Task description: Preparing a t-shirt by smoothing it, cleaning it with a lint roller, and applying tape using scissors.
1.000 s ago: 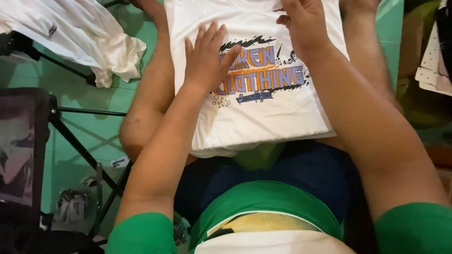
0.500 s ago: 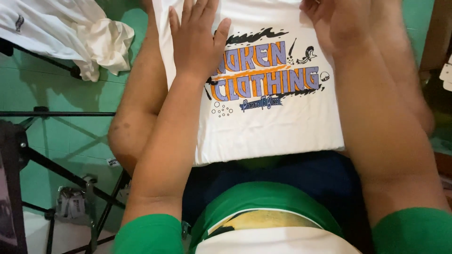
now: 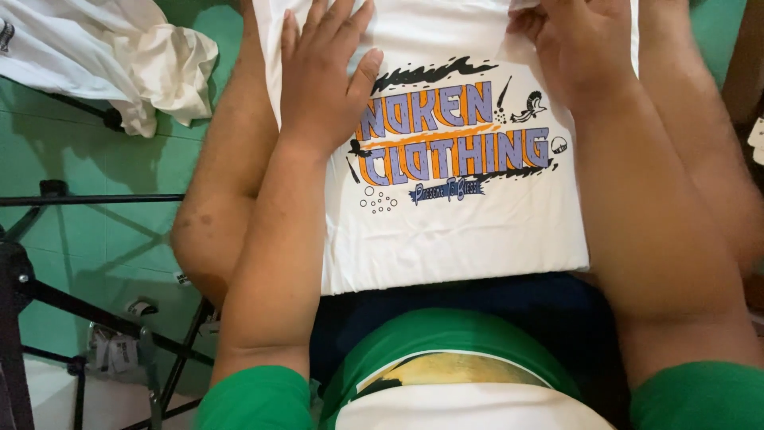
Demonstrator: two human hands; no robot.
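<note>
Both hands sit on a folded white T-shirt [image 3: 469, 231] that lies across the person's lap, over bare thighs and dark blue shorts [image 3: 446, 306]. Left hand [image 3: 322, 76] lies flat and palm down on the shirt's left part, fingers spread and slightly apart, thumb angled toward the print; it grips nothing, and seems to press the cloth down so the fold stays flat. Right hand [image 3: 577, 48] rests at the upper right of the shirt, knuckles up, fingers curled; fingertips run out of view at the top edge, so cannot tell whether they pinch fabric or only press. Shirt is soft matte cotton knit, folded into a neat rectangle with a straight thick lower edge, showing layered cloth; a printed graphic [image 3: 454, 143] of purple and orange block letters with black splashes faces up at centre, probably kept upward so the fold shows the design. Green floor [image 3: 95, 231] shows on the left, smooth and painted-looking. Upper left, a heap of white garments [image 3: 119, 56] lies crumpled, loose and wrinkled, apart from the folded one. Thin black metal stand legs [image 3: 79, 199] cross the left side, tubular and rigid. Person's own green shirt hem [image 3: 446, 342] fills the bottom, with a yellow patch.
</note>
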